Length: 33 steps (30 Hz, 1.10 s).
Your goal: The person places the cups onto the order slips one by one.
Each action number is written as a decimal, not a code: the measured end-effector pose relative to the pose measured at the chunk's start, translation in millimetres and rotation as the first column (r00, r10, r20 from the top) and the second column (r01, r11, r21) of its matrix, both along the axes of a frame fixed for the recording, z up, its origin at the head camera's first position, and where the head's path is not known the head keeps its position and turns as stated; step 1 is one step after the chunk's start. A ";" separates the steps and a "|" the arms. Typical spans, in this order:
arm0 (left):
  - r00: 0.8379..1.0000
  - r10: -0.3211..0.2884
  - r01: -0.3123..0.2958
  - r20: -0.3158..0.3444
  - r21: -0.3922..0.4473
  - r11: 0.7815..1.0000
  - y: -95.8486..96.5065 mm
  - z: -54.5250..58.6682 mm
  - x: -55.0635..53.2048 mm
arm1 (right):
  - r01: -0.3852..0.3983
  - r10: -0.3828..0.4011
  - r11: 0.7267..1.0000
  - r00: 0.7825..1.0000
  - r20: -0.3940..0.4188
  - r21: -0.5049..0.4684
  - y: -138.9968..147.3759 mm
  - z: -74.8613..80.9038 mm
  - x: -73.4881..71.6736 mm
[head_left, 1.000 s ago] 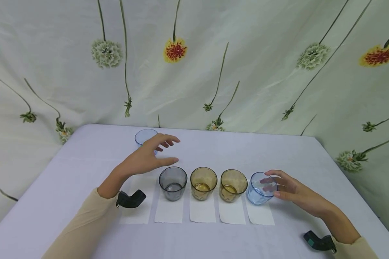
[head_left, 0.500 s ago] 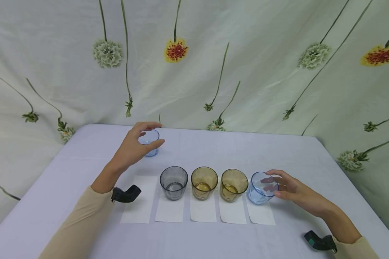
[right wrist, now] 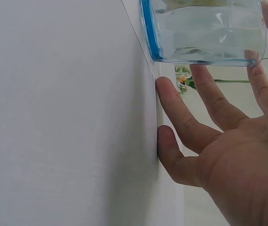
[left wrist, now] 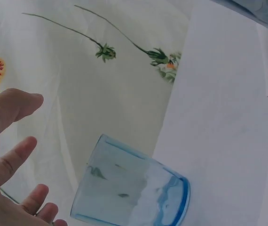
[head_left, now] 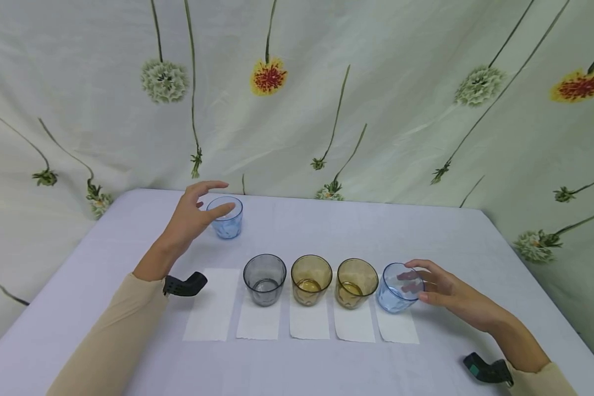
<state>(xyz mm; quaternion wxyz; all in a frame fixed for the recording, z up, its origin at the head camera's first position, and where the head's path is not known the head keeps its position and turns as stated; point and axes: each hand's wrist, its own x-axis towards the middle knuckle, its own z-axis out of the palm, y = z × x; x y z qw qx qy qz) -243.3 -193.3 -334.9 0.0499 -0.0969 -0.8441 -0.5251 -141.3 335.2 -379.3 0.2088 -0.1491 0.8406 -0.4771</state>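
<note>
My left hand hovers at the far left with spread fingers, holding nothing. Beside it a blue glass stands upright on the white cloth; the left wrist view shows a gap between fingertips and this glass. At the right end of the row, my right hand holds another blue glass loosely near its rim, thumb on the near side and fingers behind. The right wrist view has the lower fingers bent below that glass. Between the hands stand a grey glass and two amber glasses.
White paper strips lie side by side along the middle of the table; the leftmost bears no glass. Behind the table's far edge hangs a flower-print cloth. Small black devices are strapped at both wrists.
My left hand has moved left and back, away from above the grey glass, to the far blue glass. My right hand and the row of glasses have stayed put.
</note>
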 end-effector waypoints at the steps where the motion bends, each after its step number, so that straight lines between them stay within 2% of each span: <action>1: 1.000 -0.003 0.003 0.015 0.006 1.000 -0.7 -1.0 -1.0 | 0.001 -0.001 1.000 1.000 -0.002 0.002 -0.2 0.2 0.2; 6: 0.995 -0.021 0.016 0.098 0.054 0.998 -4.8 -7.8 -8.3 | 0.008 -0.008 1.000 1.000 -0.005 -0.013 -2.2 1.3 1.1; 11: 0.982 -0.059 0.035 0.182 0.132 0.991 -8.9 -16.3 -16.2 | 0.007 -0.007 1.000 1.000 -0.001 -0.022 -2.1 1.6 1.3; 14: 0.974 -0.087 0.051 0.210 0.168 0.984 -8.8 -20.5 -18.5 | 0.004 -0.004 1.000 1.000 0.003 -0.025 -2.1 1.7 1.0; 22: 0.962 -0.129 0.071 0.241 0.235 0.969 -7.3 -27.4 -20.1 | 0.007 -0.007 1.000 1.000 0.008 -0.021 -3.3 1.9 1.1; 33: 0.955 -0.150 0.078 0.255 0.272 0.959 -5.1 -33.0 -21.1 | 0.008 -0.008 1.000 1.000 0.005 -0.025 -3.2 2.5 2.1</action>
